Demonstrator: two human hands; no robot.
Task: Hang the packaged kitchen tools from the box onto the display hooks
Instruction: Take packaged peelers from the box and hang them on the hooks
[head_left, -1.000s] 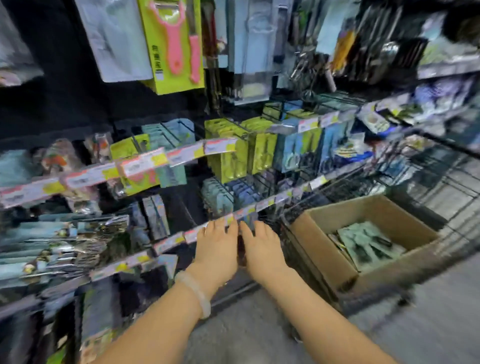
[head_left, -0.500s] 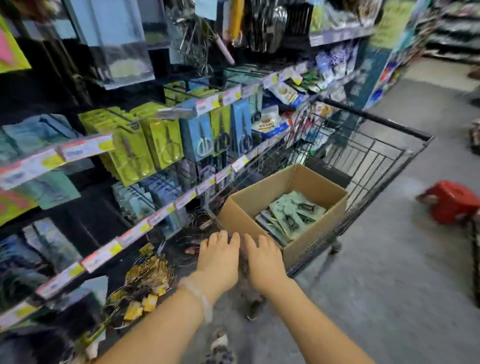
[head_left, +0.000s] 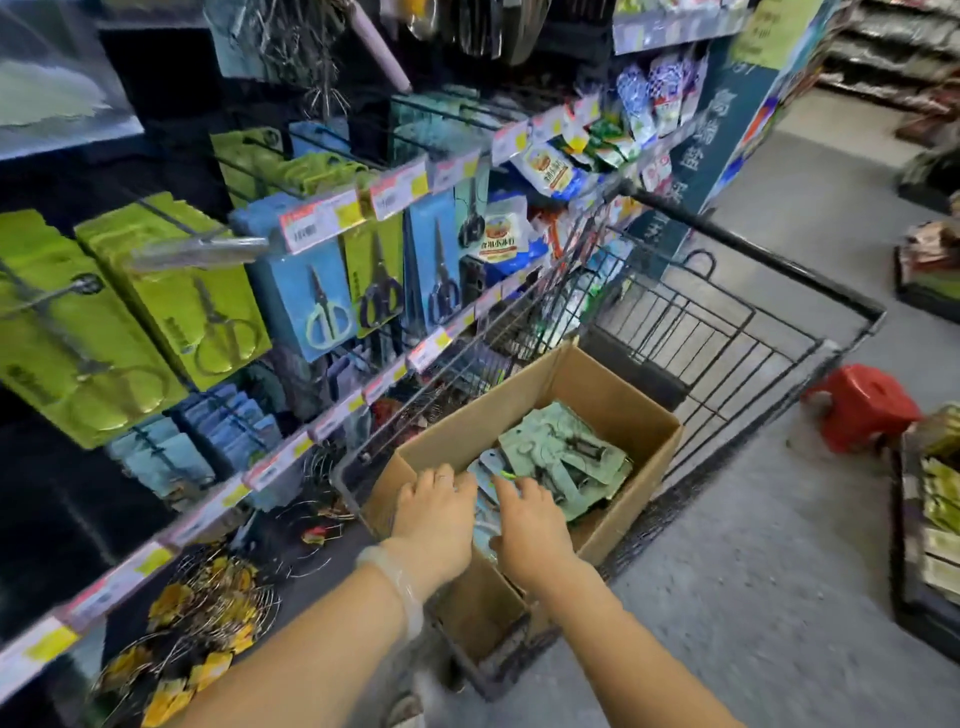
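Note:
A brown cardboard box (head_left: 631, 410) sits in a black wire cart (head_left: 737, 332) beside the shelving. Inside lie several pale green packaged kitchen tools (head_left: 563, 454). Both my hands reach into the box's near end. My left hand (head_left: 434, 512) is palm down over the near rim, fingers loosely extended. My right hand (head_left: 527, 522) rests fingers forward on a bluish package (head_left: 488, 473) among the packs. Neither hand visibly grips anything. Display hooks (head_left: 176, 218) on the left carry green and blue carded scissors (head_left: 322, 312).
Price-tag rails (head_left: 332, 218) run along the hook rows. Wire skimmers with yellow tags (head_left: 202, 618) fill the lowest level. A red plastic stool (head_left: 862, 405) stands on the grey floor right of the cart. Goods in low crates (head_left: 930, 530) line the right edge.
My view has swung right from the shelf to the cart. Both hands have moved from the lower hook row over to the box and into its near end.

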